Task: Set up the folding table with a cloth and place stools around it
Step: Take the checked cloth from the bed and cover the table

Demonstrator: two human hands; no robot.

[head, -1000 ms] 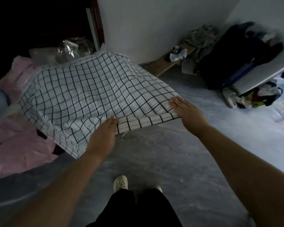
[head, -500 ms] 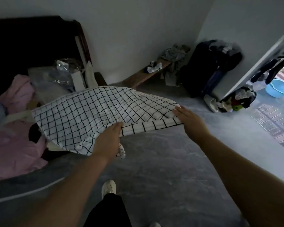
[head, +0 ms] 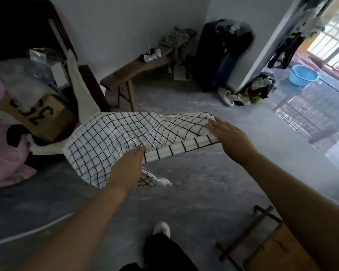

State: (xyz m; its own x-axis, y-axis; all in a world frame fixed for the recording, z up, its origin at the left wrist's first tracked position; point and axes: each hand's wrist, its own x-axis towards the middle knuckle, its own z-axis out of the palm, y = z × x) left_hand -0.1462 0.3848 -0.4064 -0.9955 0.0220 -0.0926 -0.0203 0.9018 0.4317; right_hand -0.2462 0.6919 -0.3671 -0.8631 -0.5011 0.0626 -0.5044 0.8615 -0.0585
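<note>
Grey concrete floor (head: 184, 202), dim room | we hold the checked cloth (head: 115, 137) in the air, left hand (head: 125, 169) and right hand (head: 231, 137) each pinching its near hem | likely folding table (head: 278, 249) lies flat by our feet | we judge it early: unfolding, spreading and stools remain.

Floor (head: 184, 202): grey and mottled, carrying a pale slipper (head: 226, 96), a dark suitcase (head: 221, 61) and a clothes heap (head: 261, 89); a blue basin (head: 303, 75) stands beyond the doorway.
Bench (head: 133, 72): wooden, by the wall; socks (head: 150, 55) and crumpled clothes (head: 174, 39) lie on top.
Near right: a framed wooden board (head: 276, 249), possibly the folded table, lies on the floor.
</note>
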